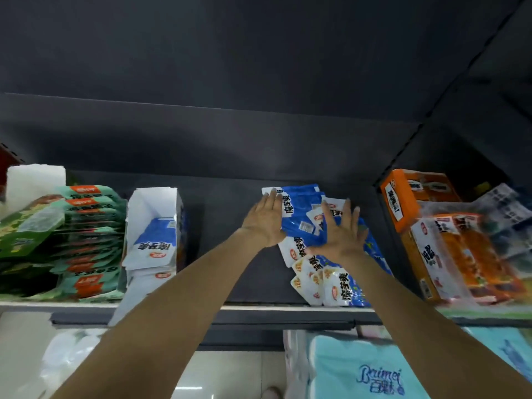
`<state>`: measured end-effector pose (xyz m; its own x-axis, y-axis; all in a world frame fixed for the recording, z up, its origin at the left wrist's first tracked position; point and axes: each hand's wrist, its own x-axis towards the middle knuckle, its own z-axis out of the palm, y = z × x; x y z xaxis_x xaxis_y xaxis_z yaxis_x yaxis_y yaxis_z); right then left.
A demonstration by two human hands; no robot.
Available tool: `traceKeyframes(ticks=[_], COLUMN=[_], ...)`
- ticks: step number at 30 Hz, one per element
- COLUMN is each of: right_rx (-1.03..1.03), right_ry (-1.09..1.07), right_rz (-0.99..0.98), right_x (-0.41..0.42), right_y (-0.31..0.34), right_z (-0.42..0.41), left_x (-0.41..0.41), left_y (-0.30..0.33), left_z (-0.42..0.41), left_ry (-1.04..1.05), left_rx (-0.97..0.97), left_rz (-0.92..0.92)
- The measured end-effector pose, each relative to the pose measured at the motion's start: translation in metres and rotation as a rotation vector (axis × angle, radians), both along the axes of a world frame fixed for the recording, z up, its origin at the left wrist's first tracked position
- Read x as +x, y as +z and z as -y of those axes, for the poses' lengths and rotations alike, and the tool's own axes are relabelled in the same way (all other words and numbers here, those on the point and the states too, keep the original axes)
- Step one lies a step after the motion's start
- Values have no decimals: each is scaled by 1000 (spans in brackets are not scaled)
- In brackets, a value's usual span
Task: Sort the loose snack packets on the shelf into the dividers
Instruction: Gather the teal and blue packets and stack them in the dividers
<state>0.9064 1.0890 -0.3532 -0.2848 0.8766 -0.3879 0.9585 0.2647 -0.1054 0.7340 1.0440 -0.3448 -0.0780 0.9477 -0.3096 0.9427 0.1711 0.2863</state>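
A heap of loose blue-and-white snack packets (302, 217) lies on the dark shelf (224, 214), right of centre, running from the back towards the front edge. My left hand (266, 218) lies flat with straight fingers on the heap's left side. My right hand (342, 228) is spread flat on top of the heap's middle. More of the same packets (331, 286) lie loose near the front edge. A white open-topped divider box (152, 223) on the left holds packets of the same kind.
Green packets (72, 237) are stacked at the far left beside a white block (31, 180). Orange boxes and packs (449, 240) fill the right compartment behind a dark divider wall (385, 226). Tissue packs (359, 370) sit on the level below.
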Motion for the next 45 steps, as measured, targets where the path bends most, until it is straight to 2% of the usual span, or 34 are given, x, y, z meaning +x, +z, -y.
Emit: traceKeyframes(ticks=[2,5,7,10,14,17,19,22,25,31,36,40,42,45], right_rx=[-99,-184,-156,-143,-202,-117,19,170,205,-7,65,9,46,110], right_ry=[22,54,96,151,152,124,222,484,645,631,626,578,570,516], right_rz=[-14,-88,-107,-128,-129,-90,-68,-37,-7,-35,-17,-116,-194,-285], right_x=[-1,-2,-1,-2,-15,-32,-41,-53,-68,-68,-76,-72,-69,-67], right_y=[-7,-12,-14,-18,-11,-2,-2,-9,-13,-7,-7,-9,-12,-12], right_z=[-5,-8,-7,0,12,29,45,63,73,81,87,90,92,93], left_x=[1,1,1,5,2,6,3,-14,-30,-31,-34,-25,-21,-18], left_y=[-9,-12,-7,4,13,13,7,0,-3,-12,-13,-5,-2,-2], left_z=[-14,-19,-11,15,45,66,80,97,110,127,134,125,113,101], left_ry=[-39,-84,-119,-300,-461,-545,-560,-510,-358,-158,116,438,636,885], left_rx=[-44,-140,-93,18,25,2,-17,-22,-33,-63,-41,79,52,19], left_rz=[-114,-189,-267,-509,-611,-653,-629,-528,-373,-194,155,398,490,761])
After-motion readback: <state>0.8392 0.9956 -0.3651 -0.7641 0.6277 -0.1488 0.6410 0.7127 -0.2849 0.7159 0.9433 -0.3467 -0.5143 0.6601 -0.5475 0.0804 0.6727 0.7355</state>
